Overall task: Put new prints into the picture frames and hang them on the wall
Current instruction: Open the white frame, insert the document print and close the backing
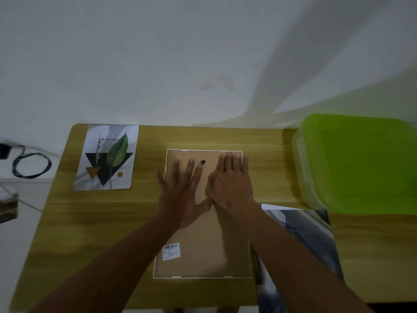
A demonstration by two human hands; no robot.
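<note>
Picture frame is laid face down at table centre. Left hand, fingers spread, and right hand, fingers together, are pressed flat on its backing. Leaf print is seen far left.

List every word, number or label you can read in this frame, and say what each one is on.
Nothing here can be read as text.
White sticker on the cardboard back of the picture frame: a barcode and several printed lines, too small and blurred to read.
Leaf print: a faint line near the top that may be writing, too blurred to read.
Dark print and green box: no text visible.
</note>
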